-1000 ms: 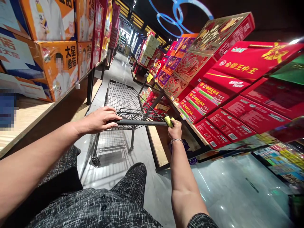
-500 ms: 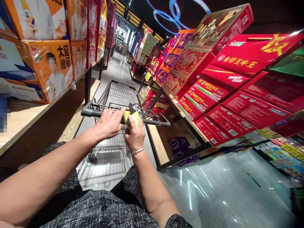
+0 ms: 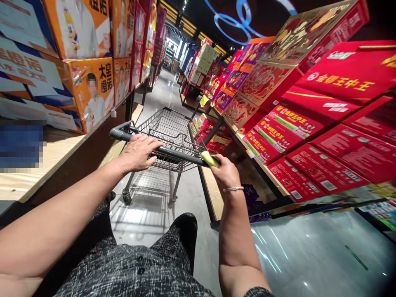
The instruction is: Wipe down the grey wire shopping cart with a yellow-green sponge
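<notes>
A black wire shopping cart (image 3: 168, 128) stands in a store aisle just ahead of me. My left hand (image 3: 138, 152) is wrapped over its dark handle bar (image 3: 119, 133), left of the middle. At the bar's right end, my right hand (image 3: 225, 171) is closed on a yellow cloth (image 3: 210, 159) that presses against the bar. A thin bracelet sits on my right wrist. The cart's basket holds nothing that I can see.
Orange and blue cartons (image 3: 89, 93) fill a wooden shelf on the left. Red gift boxes (image 3: 284, 123) slope on racks to the right, close to the cart. The glossy grey floor (image 3: 161, 93) runs ahead between them. My patterned clothing fills the lower view.
My right hand slid the yellow cloth along the handle from its middle back to the right end. My left hand kept hold of the bar.
</notes>
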Demonstrator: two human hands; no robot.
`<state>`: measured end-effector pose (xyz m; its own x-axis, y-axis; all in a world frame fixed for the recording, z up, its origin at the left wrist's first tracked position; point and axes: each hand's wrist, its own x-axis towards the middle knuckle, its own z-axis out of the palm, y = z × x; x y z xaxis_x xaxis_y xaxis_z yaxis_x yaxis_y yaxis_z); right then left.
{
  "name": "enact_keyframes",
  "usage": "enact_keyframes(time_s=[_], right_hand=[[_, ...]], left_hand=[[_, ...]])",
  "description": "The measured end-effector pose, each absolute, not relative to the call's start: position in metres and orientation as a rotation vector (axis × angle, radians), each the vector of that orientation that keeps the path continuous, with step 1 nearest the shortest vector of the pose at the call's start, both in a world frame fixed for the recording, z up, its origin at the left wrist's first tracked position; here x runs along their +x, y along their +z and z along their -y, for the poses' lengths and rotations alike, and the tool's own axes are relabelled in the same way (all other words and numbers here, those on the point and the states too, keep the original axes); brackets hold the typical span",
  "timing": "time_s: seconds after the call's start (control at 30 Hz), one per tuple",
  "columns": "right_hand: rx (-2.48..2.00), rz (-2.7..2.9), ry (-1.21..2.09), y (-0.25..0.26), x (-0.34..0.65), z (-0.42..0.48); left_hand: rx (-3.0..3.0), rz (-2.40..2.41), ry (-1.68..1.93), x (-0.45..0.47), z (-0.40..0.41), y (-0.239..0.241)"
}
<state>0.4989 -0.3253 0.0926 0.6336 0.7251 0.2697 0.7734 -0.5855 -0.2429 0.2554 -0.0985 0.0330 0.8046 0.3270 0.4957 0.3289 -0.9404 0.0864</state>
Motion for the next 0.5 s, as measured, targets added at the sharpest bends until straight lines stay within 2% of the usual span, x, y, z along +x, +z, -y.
enact_keyframes(time_s=[0.1, 0.27, 0.37, 0.5], right_hand=[[-2.428, 1.03, -0.424, 0.064, 0.503, 0.346], [-2.012, 1.038, -0.833, -0.023, 0.46, 0.319], [-1.815, 1.104, -0.89, -0.059, 0.428, 0.275], [-1.74, 1.295, -0.743, -0.057, 0.389, 0.221]], left_hand=[[-3.026, 0.555, -0.817, 0.255, 0.093, 0.037], [-3.095, 0.606, -0.773, 0.258, 0.094, 0.045], [-3.122, 0.583, -0.759, 0.259, 0.099, 0.047], [-3.178, 0.583, -0.758, 0.259, 0.098, 0.045]])
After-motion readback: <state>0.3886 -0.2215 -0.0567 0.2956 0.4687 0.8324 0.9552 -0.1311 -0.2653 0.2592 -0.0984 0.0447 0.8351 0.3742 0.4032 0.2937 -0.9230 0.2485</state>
